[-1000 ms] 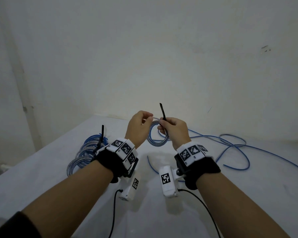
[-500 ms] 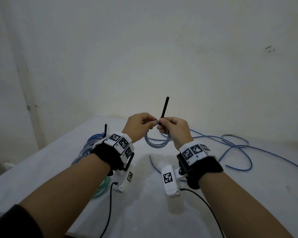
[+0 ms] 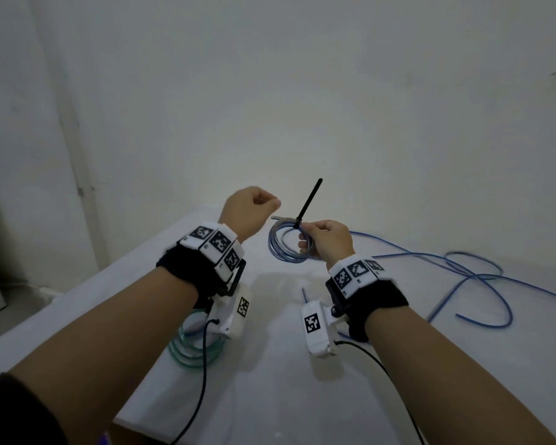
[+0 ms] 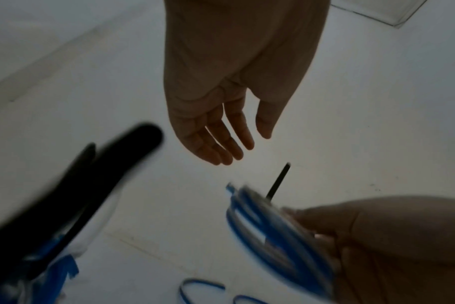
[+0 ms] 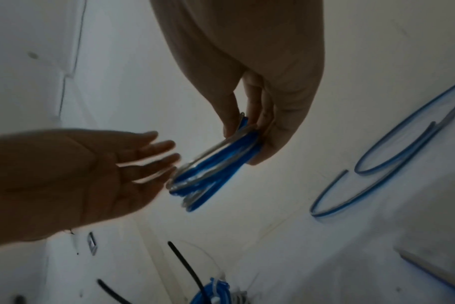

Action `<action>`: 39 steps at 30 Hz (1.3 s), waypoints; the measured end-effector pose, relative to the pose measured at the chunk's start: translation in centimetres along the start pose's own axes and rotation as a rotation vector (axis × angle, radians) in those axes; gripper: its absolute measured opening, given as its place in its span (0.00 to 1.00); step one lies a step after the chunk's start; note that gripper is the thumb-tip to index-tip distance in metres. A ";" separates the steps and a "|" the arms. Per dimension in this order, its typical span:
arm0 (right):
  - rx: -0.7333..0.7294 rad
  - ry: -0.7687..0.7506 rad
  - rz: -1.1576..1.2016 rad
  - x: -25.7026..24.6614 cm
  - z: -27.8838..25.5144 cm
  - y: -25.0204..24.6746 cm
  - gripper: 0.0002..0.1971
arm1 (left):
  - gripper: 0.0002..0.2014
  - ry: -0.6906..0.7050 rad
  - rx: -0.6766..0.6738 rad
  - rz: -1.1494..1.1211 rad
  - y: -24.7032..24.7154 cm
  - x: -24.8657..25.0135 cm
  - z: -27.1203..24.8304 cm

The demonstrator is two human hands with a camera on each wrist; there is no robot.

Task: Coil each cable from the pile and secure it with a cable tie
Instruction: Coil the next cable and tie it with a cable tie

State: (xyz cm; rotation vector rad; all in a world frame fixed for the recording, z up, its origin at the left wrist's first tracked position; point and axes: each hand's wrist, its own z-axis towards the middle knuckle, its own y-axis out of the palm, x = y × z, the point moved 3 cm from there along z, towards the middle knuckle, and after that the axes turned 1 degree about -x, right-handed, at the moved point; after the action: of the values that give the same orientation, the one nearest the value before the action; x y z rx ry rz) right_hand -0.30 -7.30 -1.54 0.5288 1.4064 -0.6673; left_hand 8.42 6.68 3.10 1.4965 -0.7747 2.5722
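Now the blue coiled cable [image 3: 288, 244] is a small ring with a black cable tie [image 3: 308, 202] standing up from its top, held above the bench [image 3: 270, 396]. Only the right wrist view shows the right hand [image 5: 262, 98] pinching the coil between thumb and fingers. The left hand [image 4: 221, 115] hovers beside it, fingers straight, its grip holding nothing.
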 end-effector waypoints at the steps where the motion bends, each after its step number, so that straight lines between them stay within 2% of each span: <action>1: -0.016 0.022 -0.042 0.4 0.6 0.7 0.11 | 0.03 -0.010 0.015 -0.006 -0.8 0.1 0.4; 4: -0.083 0.088 -0.209 1.8 2.5 3.0 0.14 | 0.03 -0.034 0.011 0.003 -2.4 0.0 1.3; 10: -0.227 0.111 -0.658 4.8 5.4 7.5 0.18 | 0.04 -0.080 -0.045 0.103 -3.0 -1.4 2.9; 12: -0.267 0.132 -0.725 5.8 6.2 8.3 0.19 | 0.04 -0.100 -0.086 0.123 -2.7 -1.8 3.3; 15: -0.325 0.185 -0.676 6.7 7.0 8.6 0.13 | 0.04 -0.118 -0.157 0.159 -1.8 -1.9 3.7; 19: -0.382 0.204 -0.779 5.6 5.9 5.8 0.21 | 0.05 -0.098 -0.221 0.186 0.2 -1.0 3.8; 24: -0.593 0.181 -1.265 4.0 1.9 -0.5 0.25 | 0.05 -0.071 -0.329 0.216 4.2 0.9 2.5; 27: -0.677 0.198 -1.408 4.0 -0.8 -3.6 0.23 | 0.09 -0.044 -0.431 0.272 7.2 2.1 1.1; 31: -0.719 0.181 -1.357 4.8 -2.3 -6.4 0.15 | 0.10 0.002 -0.541 0.319 10.9 2.6 -0.8; 36: -0.599 0.215 -1.038 3.9 -2.9 -10.3 0.07 | 0.15 0.104 -0.710 0.513 14.6 2.3 -2.9; 39: -0.512 0.046 -0.976 1.7 -3.0 -12.8 0.06 | 0.15 0.154 -0.827 0.483 16.3 2.2 -4.1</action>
State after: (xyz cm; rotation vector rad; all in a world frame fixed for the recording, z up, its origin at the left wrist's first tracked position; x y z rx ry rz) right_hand -11.34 -14.51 -2.83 -0.6058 1.7767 -1.0009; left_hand -0.95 -6.06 -3.06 0.9046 -2.0297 2.0844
